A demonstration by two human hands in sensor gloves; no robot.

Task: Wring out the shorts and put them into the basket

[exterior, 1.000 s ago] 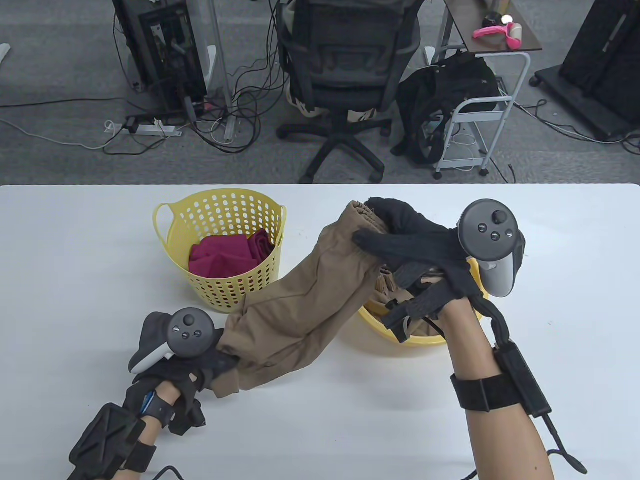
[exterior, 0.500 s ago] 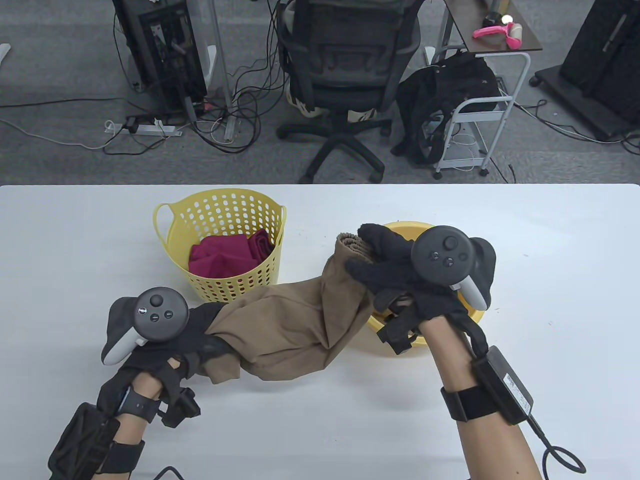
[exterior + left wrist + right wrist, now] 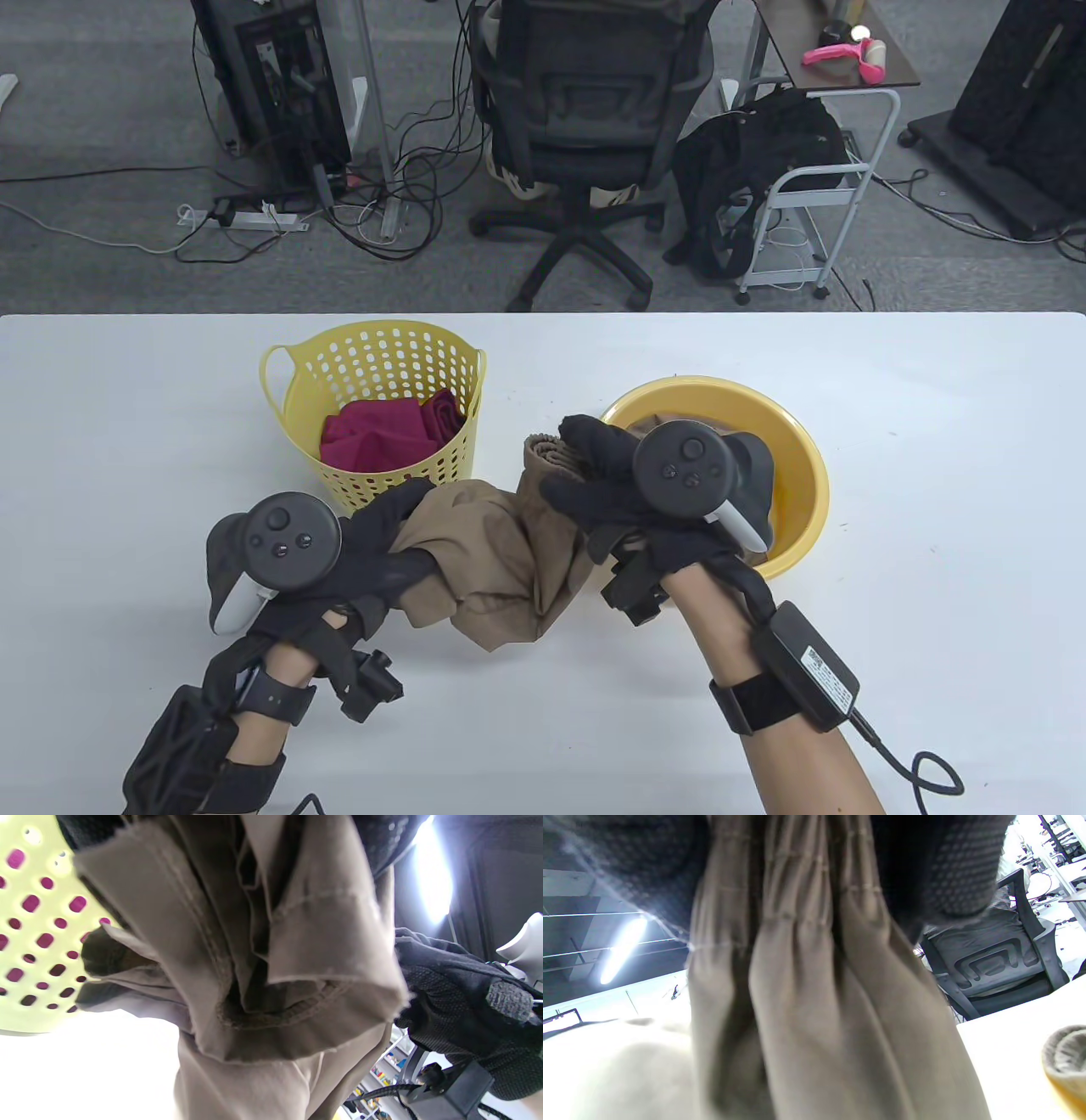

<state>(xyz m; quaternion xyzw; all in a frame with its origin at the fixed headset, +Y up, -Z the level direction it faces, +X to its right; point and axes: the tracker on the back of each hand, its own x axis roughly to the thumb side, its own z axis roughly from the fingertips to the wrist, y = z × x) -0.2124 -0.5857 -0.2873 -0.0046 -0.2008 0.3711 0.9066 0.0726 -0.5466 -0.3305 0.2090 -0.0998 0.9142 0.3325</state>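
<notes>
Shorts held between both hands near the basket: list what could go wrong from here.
1. The shorts hang over bare table, not the basin, so any wrung water would likely land on the table.
2. The left hand and right hand grip close together; the slack bunch between them may not twist tight.
3. The basket already holds red cloth, which may get damp.
</notes>
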